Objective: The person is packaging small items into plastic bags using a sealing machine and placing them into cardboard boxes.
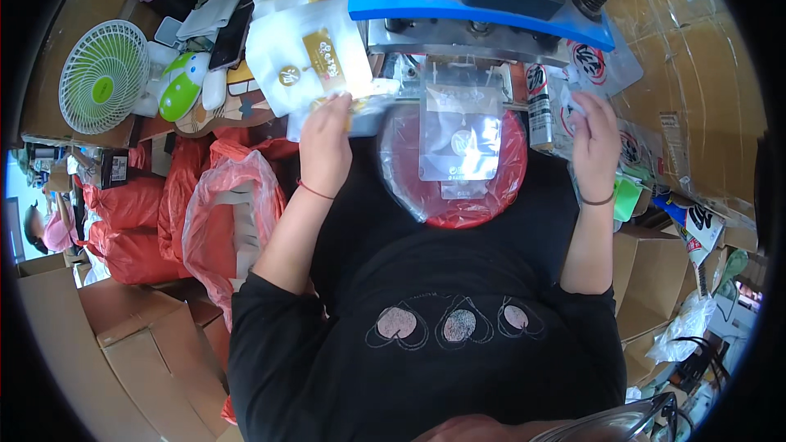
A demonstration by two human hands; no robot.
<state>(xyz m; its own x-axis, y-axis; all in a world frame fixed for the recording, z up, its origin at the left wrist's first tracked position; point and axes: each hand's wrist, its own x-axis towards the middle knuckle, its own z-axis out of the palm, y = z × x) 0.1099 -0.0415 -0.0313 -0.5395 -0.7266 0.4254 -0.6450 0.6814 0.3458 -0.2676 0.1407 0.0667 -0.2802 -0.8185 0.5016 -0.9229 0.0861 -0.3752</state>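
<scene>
Nearest, a red round pad (514,147) has a clear pouch (458,119) lying over it; keeping that pouch flat and square should help. At nine o'clock from the pad, the left hand (327,139) curls at the white pouches (299,57); blur hides whether it grips. Toward two o'clock, the half-closed right hand (596,127) seems to pinch a whitish scrap (567,98). At twelve, the blue press (483,12) calls for clear fingers.

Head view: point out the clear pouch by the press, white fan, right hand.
Clear pouch (461,124), head view: front face, middle.
White fan (103,87), head view: green hub.
Right hand (598,137), head view: back of hand.
</scene>
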